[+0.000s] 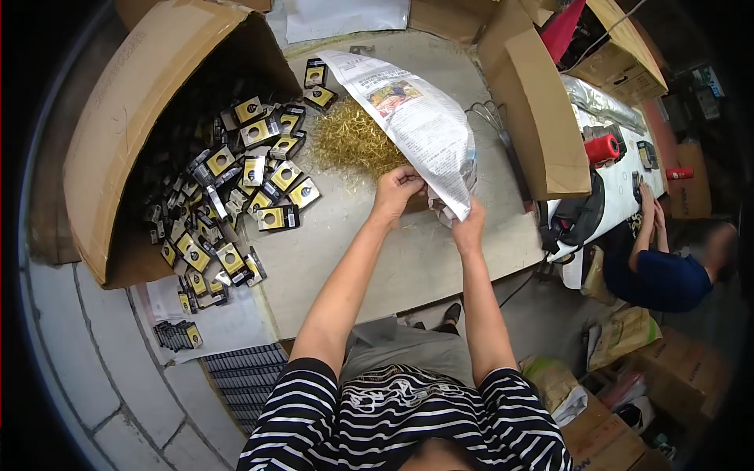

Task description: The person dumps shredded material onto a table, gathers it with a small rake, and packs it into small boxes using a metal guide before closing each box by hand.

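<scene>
A pile of gold-coloured shreds or small metal pieces [349, 135] lies on the pale worktop [330, 271]. A printed newspaper sheet [428, 129] slants over the right side of the pile, its lower end gathered near my hands. My left hand [398, 191] is closed at the pile's lower edge, fingers pinched together; what is between them is too small to tell. My right hand [469, 226] is closed on the newspaper's lower corner. Left of the pile, small black and yellow boxes [271, 217] lie heaped, spilling from a large cardboard box.
The large cardboard box [169, 39] lies open at the left. A cardboard flap [542, 118] stands right of the newspaper. Scissors-like metal tools [491, 118] lie beside it. A co-worker [667, 271] sits at another table at the right, near a red roll [602, 149].
</scene>
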{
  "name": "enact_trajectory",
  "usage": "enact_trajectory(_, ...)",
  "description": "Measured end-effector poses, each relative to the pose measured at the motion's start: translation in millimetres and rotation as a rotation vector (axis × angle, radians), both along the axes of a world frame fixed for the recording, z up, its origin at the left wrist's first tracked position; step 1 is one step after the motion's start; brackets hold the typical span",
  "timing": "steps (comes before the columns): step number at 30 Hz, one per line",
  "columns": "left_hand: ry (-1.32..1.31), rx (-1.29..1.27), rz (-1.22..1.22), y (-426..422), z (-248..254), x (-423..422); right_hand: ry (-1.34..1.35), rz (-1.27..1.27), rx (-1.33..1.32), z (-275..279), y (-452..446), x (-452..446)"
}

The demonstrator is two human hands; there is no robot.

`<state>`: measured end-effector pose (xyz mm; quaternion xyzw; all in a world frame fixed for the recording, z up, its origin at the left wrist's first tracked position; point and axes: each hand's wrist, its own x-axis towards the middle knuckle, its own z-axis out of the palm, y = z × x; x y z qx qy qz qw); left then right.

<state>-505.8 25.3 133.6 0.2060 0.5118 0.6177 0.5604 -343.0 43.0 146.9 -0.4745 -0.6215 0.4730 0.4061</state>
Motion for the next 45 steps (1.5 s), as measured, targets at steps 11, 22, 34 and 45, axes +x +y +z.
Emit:
enact_trajectory(11, 0.615, -0.020, 0.065, -11.8, -1.2, -7.7, 0.692, -0.256, -0.304, 38.2, 21.8, 48.4)
enact_trajectory(22, 1.254, 0.294, -0.205, 15.5, 56.7, 36.1, 0.571, -0.379, 0.003, 127.8, 13.9, 104.8)
enact_trajectory(34, -0.497, -0.260, -0.405, 20.1, 26.5, 75.3, 1.303, 0.164, -0.407, 146.9, 26.4, 174.6)
enact_trajectory(45, -0.262, -0.027, -0.003, -24.0, 83.2, 113.9, 0.268, -0.320, -0.390, 114.1, 20.0, 293.5)
